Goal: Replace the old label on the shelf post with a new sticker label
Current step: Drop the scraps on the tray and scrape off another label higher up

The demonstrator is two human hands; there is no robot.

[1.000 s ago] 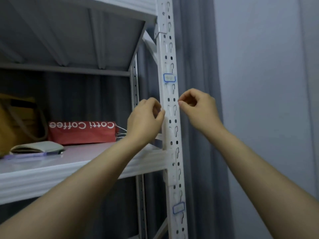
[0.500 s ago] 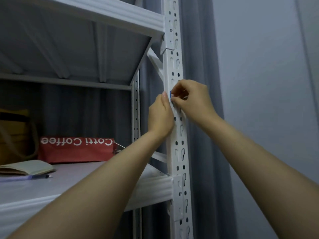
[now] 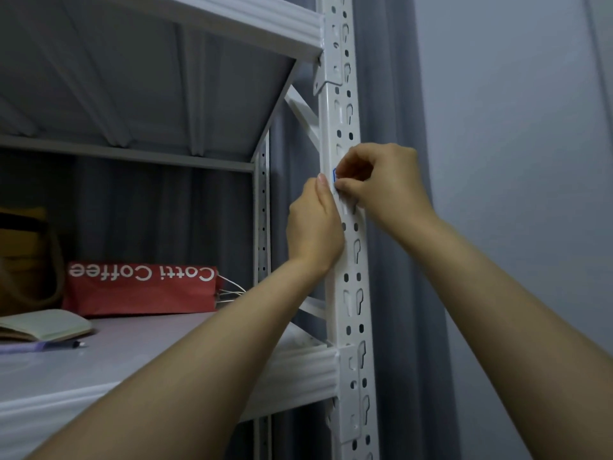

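A white perforated shelf post (image 3: pixel 348 293) runs up the middle of the head view. A small blue-edged label (image 3: pixel 334 176) sits on its front face at hand height, mostly hidden by fingers. My right hand (image 3: pixel 381 184) is curled at the label, thumb and fingertips pinching its edge. My left hand (image 3: pixel 315 224) lies against the post's left side just below the label, thumb pointing up along the post; I cannot see whether it holds anything.
A red Cotti Coffee bag (image 3: pixel 142 287) lies on the white shelf board (image 3: pixel 292 373), with an open notebook (image 3: pixel 43 327) and a pen (image 3: pixel 74 344) at left. An upper shelf (image 3: pixel 232 24) overhangs. Grey curtain and a wall stand behind and right of the post.
Both hands rose from lower on the post to the blue-edged label. The right hand closed its fingers on the label; the left hand settled flat against the post's side.
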